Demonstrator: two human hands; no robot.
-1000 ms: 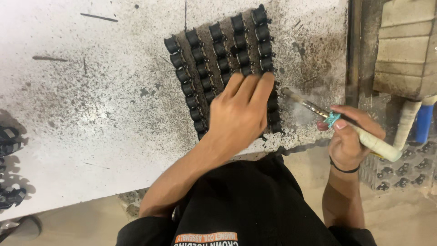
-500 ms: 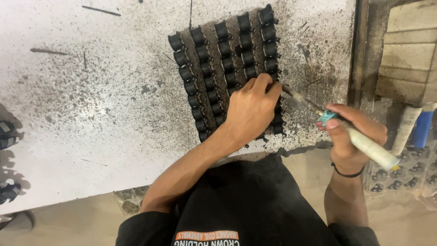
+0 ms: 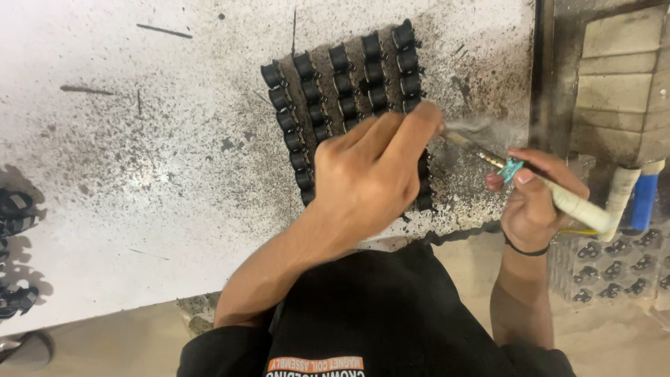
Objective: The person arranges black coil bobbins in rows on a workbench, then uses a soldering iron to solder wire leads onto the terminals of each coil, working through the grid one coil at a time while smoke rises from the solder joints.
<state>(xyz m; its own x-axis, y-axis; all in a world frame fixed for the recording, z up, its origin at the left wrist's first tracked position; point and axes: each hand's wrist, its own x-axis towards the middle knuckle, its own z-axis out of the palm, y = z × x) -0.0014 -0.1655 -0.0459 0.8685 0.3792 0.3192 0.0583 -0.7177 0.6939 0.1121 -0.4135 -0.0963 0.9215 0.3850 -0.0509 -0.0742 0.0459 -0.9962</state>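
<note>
Speckled white table point(image 3: 139, 174); left hand point(image 3: 370, 174) covers black coils point(image 3: 335, 77).

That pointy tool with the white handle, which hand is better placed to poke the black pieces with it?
Probably the right hand: it already grips the soldering tool, tip close to the black coils. The left hand lies flat on them.
</note>
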